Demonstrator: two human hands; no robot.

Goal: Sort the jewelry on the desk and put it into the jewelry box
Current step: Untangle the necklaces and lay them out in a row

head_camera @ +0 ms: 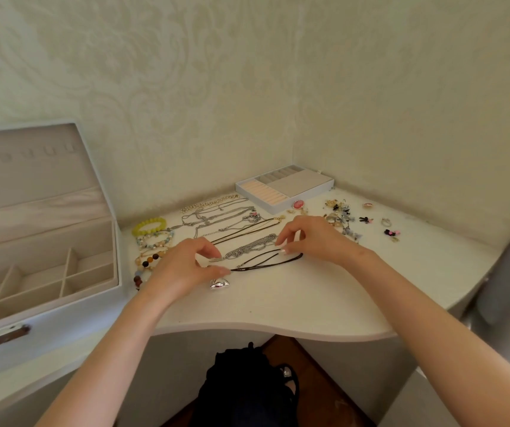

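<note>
Laying out necklaces mid-sort: left hand (pixel 185 266) and right hand (pixel 312 238) each pinch an end of the black cord necklace (pixel 266 262) flat on the desk (pixel 293 303); next, I judge, lifting it untangled toward the open jewelry box (pixel 47 272) at left

Left hand (pixel 185 266) pinching, right hand (pixel 312 238) pinching, forearms extended

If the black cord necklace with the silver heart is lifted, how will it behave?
The black cord necklace lies in loose loops, so it will probably hang limp. The silver heart pendant looks solid, so it may swing and pull the cord down. Nearby silver chains might snag.
</note>
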